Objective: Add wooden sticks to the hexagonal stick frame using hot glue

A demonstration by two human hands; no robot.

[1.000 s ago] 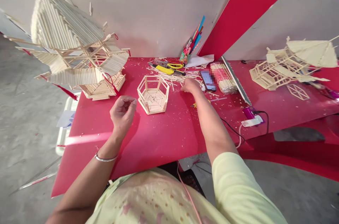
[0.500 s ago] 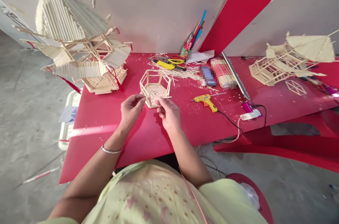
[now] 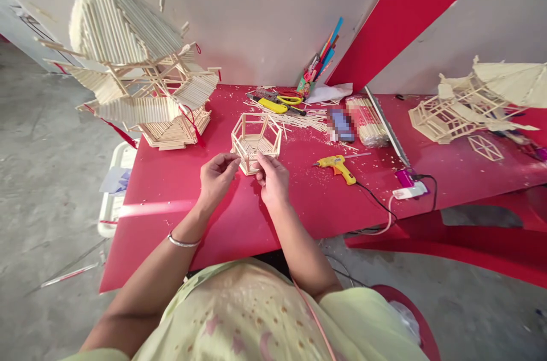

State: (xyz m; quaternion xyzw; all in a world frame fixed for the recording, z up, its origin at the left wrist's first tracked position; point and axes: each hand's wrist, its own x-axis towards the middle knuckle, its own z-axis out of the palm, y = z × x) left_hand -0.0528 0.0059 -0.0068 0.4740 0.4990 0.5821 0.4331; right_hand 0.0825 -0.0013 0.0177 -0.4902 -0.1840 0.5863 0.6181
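The fingers of the left hand are curled, thumb and fingertips drawn nearly together; those of the right hand bend inward with the thumb uppermost. The two sets of fingertips face each other across a narrow gap. Whether either pinches a thin stick cannot be told.

Just beyond the fingertips, a small six-sided stick frame stands upright on the red counter, its near side partly covered by the right thumb. Whether skin touches wood is unclear. Handling this fine would seem to go best with a light pinch, steady wrists and fingers kept outside the slim posts, so that no rail is knocked or squeezed out of line. Any turning is probably safer from the solid-looking base.

Farther from the fingers, past the frame and to the right, loose sticks lie scattered, with a yellow cutter at their far edge. Behind these, a patterned cup holds pens and blue strips, leaning right. Well right of the fingers, a clear packet with a red label contains a bundle of sticks. Nearer on that side lies a yellow glue gun, nozzle toward the hands.
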